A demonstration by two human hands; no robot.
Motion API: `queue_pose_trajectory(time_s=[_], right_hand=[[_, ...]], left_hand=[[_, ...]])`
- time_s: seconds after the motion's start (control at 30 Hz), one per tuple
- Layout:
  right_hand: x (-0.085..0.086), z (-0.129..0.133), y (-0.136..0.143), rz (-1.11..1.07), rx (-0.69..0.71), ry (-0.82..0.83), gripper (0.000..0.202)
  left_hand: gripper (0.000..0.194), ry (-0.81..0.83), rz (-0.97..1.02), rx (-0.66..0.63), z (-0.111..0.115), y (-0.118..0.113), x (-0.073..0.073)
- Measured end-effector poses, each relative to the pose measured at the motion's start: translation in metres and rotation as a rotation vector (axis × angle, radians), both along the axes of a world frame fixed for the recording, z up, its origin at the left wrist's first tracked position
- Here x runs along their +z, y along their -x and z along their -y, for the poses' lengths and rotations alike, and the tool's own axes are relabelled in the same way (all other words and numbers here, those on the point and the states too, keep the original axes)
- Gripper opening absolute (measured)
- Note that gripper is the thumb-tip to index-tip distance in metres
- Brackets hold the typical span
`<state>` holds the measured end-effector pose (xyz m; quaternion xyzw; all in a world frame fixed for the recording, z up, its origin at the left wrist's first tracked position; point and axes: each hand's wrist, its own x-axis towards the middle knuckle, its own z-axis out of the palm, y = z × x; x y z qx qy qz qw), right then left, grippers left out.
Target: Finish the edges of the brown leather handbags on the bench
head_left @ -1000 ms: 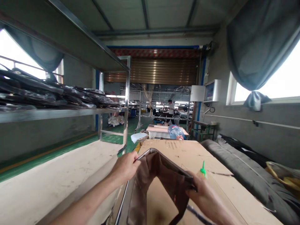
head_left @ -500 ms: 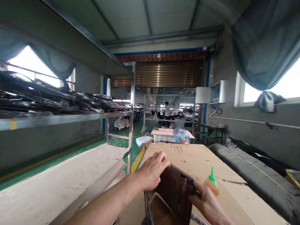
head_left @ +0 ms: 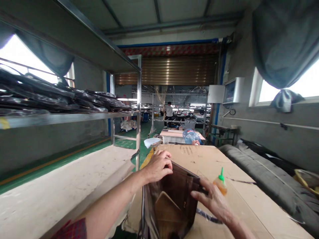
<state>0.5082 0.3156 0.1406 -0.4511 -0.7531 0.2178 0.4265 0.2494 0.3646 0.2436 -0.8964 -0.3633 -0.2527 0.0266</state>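
Observation:
A dark brown bag (head_left: 174,186) with a shiny lining stands open on the cardboard-covered table (head_left: 239,199). Inside it a tan board (head_left: 168,207) leans, its lower part in shadow. My left hand (head_left: 158,166) is closed over the far left rim, fingers curled across the edge. At the right corner of the rim, my right hand (head_left: 211,197) pinches the bag's edge between thumb and fingers. Below that hand a dark strap in clear wrapping (head_left: 208,216) lies on the cardboard. Just beyond my right hand stands a small bottle (head_left: 220,186) with amber liquid and a green nozzle.
On the left, a metal rack (head_left: 138,116) carries dark plastic-wrapped goods (head_left: 50,98) above a pale covered shelf (head_left: 74,182). Grey fabric rolls (head_left: 264,176) lie along the right. Beyond the table are a blue water jug (head_left: 191,136) and a distant person (head_left: 169,111).
The bag and both hands appear a little further left and higher in view, and more of the bag's inside shows. Both hands keep their hold on the rim.

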Motion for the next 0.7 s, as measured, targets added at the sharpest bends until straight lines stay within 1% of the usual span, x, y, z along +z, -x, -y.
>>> queue_pose_trajectory(time_s=[0.1, 0.13, 0.23, 0.27, 0.33, 0.4, 0.5, 0.6, 0.7], right_hand=[[-0.004, -0.008, 0.001, 0.025, -0.077, -0.018, 0.039], [-0.005, -0.011, 0.002, 0.039, -0.115, -0.039, 0.039], [-0.006, -0.018, 0.01, 0.028, -0.245, -0.137, 0.03], [-0.005, -0.02, 0.014, 0.006, -0.28, -0.164, 0.031], [-0.003, -0.022, 0.023, -0.044, -0.314, -0.184, 0.042], [0.0, -0.024, 0.029, -0.093, -0.309, -0.17, 0.044], [0.002, -0.03, 0.033, -0.177, -0.258, -0.139, 0.041], [0.003, -0.037, 0.031, -0.232, -0.206, -0.113, 0.042], [0.004, -0.042, 0.027, -0.243, -0.152, -0.112, 0.042]], left_hand=[[0.007, 0.05, 0.038, -0.035, -0.004, 0.005, 0.001], [0.008, 0.065, 0.05, -0.042, -0.005, 0.006, 0.001], [0.008, 0.105, 0.093, -0.062, -0.008, 0.007, 0.0], [0.008, 0.116, 0.106, -0.071, -0.009, 0.007, -0.001], [0.008, 0.127, 0.121, -0.079, -0.011, 0.007, -0.003], [0.008, 0.126, 0.128, -0.071, -0.013, 0.007, -0.004], [0.008, 0.122, 0.147, -0.041, -0.014, 0.007, -0.004], [0.009, 0.121, 0.181, -0.012, -0.013, 0.008, -0.003], [0.009, 0.101, 0.196, -0.003, -0.014, 0.009, -0.003]])
